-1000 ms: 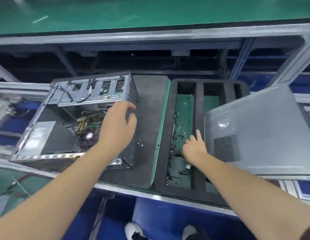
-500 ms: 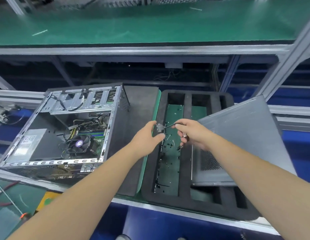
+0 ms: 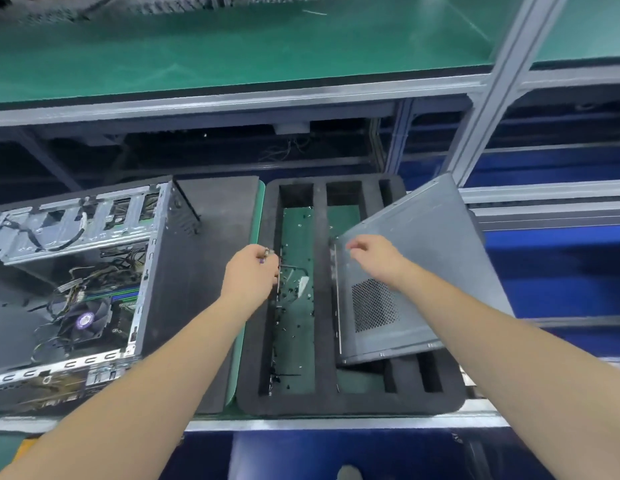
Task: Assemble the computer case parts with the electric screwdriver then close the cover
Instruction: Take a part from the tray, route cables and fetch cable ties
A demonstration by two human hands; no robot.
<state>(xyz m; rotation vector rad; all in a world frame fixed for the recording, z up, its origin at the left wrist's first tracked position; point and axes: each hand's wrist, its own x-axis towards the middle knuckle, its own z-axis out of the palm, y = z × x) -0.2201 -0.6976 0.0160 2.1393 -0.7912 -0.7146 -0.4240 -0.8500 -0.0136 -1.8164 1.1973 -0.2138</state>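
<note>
Pinching a small metal part [image 3: 268,252] in my left hand [image 3: 252,271], I hover my right hand [image 3: 374,257], fingers loosely curled and released, over the side cover [image 3: 422,271].

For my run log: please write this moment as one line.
left hand: holds small metal part | right hand: over side cover | case: open

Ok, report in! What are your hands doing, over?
Left hand pinches small metal part. Right hand open over grey metal side cover. Open computer case uncovered. Nothing blocking.
</note>
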